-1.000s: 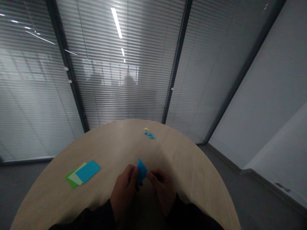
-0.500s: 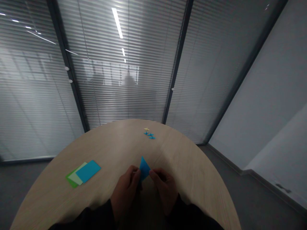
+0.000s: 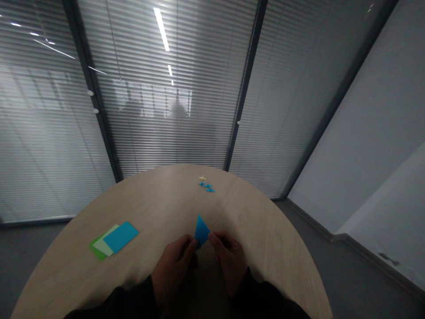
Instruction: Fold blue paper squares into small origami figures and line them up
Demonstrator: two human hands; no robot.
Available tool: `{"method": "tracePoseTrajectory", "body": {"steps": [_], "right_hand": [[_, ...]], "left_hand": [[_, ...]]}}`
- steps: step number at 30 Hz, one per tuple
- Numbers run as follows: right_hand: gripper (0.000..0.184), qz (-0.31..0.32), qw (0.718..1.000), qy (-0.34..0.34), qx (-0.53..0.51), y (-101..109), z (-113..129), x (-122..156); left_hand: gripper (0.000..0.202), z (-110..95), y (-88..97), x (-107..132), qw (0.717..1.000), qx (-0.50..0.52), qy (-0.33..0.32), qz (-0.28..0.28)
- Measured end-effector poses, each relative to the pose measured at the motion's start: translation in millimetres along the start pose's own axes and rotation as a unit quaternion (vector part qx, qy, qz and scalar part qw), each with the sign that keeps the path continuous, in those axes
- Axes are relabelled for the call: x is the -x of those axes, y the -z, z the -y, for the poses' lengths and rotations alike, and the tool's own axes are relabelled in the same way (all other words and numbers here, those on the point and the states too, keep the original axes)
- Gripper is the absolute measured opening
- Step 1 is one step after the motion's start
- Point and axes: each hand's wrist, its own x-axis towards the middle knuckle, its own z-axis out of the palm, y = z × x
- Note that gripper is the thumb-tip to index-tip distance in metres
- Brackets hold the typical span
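A piece of blue paper (image 3: 201,231), folded to a pointed triangular shape, stands up between my hands above the middle of the table. My left hand (image 3: 173,268) pinches its lower left side. My right hand (image 3: 229,266) grips its right corner with the fingertips. Both of my dark sleeves enter from the bottom edge. A stack of cards lies to the left of my hands: a blue card (image 3: 120,236) on a pale green card (image 3: 105,247) and a green card (image 3: 95,250).
Small folded paper stars lie near the far edge of the round wooden table (image 3: 166,195), one yellow (image 3: 202,178) and several blue (image 3: 207,186). Glass walls with slatted blinds (image 3: 172,124) stand behind it, and a blurred person shows through them. Grey floor surrounds the table.
The blue paper's tip has shifted slightly right and up between my hands, and the paper stands more upright. The cards and stars stay in place on the table.
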Motion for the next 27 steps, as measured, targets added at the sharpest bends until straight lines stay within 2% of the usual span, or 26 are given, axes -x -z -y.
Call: {"method": "tracePoseTrajectory", "body": {"steps": [4,10,18,22,27], "right_hand": [[0.037,-0.02,1.0,0.008,0.002,-0.2,2.0,0.5],[0.034,-0.021,1.0,0.007,0.008,1.4,4.5,0.9],[0.034,-0.015,1.0,0.011,0.001,2.7,4.8,-0.8],[0.035,-0.027,0.999,0.025,0.011,2.1,5.9,-0.5],[0.034,-0.039,0.999,0.019,0.02,1.4,7.7,-0.1]], "left_hand": [[0.045,1.2,2.1,-0.2,0.999,-0.031,0.005,0.034],[0.047,0.8,4.2,-1.4,0.998,-0.012,0.013,0.06],[0.044,0.7,4.3,0.8,0.997,-0.046,0.003,0.069],[0.043,0.9,3.4,1.9,0.995,-0.068,-0.019,0.072],[0.044,2.7,2.9,2.2,0.995,-0.066,-0.013,0.075]]}}
